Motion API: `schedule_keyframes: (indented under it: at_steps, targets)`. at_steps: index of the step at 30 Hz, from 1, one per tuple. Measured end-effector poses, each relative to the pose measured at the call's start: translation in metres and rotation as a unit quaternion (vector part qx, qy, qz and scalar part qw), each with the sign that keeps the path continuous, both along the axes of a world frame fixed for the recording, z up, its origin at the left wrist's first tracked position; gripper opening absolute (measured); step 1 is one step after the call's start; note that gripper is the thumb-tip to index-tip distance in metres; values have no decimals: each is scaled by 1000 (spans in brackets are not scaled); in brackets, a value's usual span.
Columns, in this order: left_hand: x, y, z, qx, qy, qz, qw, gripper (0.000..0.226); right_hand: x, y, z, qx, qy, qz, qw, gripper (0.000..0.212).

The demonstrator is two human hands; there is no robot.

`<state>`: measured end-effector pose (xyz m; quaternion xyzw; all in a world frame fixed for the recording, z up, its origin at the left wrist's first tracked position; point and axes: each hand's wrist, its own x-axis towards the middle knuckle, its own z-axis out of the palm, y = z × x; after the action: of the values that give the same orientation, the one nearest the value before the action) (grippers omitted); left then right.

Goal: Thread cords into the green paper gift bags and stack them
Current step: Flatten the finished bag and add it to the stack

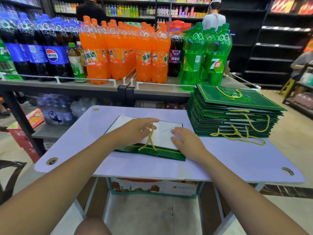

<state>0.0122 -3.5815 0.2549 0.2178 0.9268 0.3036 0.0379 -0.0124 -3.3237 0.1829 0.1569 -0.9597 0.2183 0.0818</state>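
Note:
A flattened green gift bag (162, 154) lies in the middle of the lilac table (237, 160), its white inner side (166, 131) facing up. A yellow cord (149, 141) runs from the bag's green edge up to my left hand (140, 128), which pinches the cord's upper end over the bag. My right hand (186, 141) presses flat on the bag's right part with fingers spread. At the table's right rear stands a tall stack of green bags (237, 112) with yellow cords hanging off its front.
A shelf with large soda bottles (122, 53) runs just behind the table. A printed box (152, 186) sits under the table. A person stands at the far shelves and another sits at the right edge. Round holes mark the table corners.

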Motion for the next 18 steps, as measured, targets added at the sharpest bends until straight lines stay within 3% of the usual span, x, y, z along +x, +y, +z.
schedule_keyframes:
  at_steps: [4,8,10,13,15,18]
  targets:
    - [3,-8,-16,-22,58,40,997,63,1,1,-1,-28,0,2,1000,41]
    - [1,-58,-36,-50,112,78,989,29,4,2,2,-84,23,5,996,36]
    - [5,-85,-50,-69,112,55,990,23,7,-2,11,-89,104,13,991,28]
    - [13,-100,-61,-86,105,45,990,45,15,-23,33,-23,183,161,970,18]
    - [20,-98,-61,-113,120,36,986,60,23,-45,45,44,142,264,953,20]
    - [29,-96,-63,-136,135,16,981,66,24,-65,45,130,106,320,932,20]
